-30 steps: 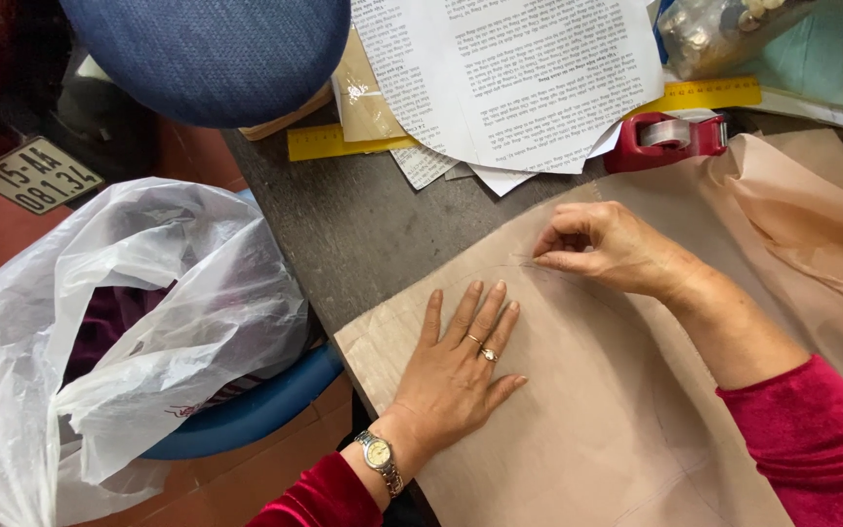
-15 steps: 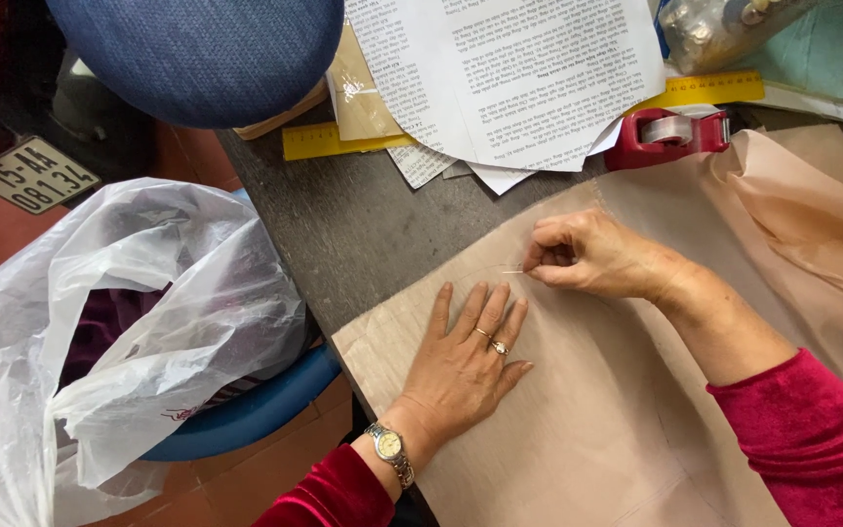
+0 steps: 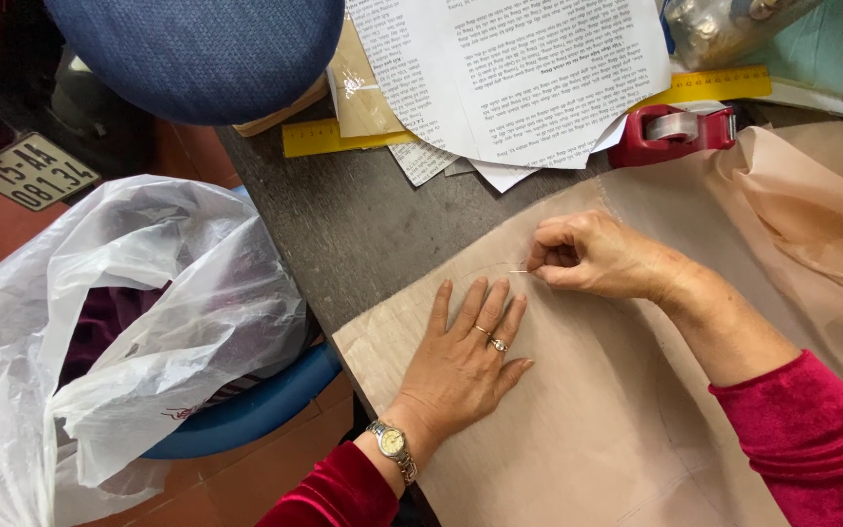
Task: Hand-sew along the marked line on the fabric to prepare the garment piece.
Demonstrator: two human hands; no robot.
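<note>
- Dark grey table carried printed sheets, a yellow ruler and a red tape dispenser beyond the brown paper.
- Left hand lay flat on the paper, fingers spread, holding nothing.
- Right hand was curled, fingertips pinching a thin pin just beyond the left fingertips.
- Risk, I judged: the point sat so near those fingers that a slip could prick them, or the paper could tear.
</note>
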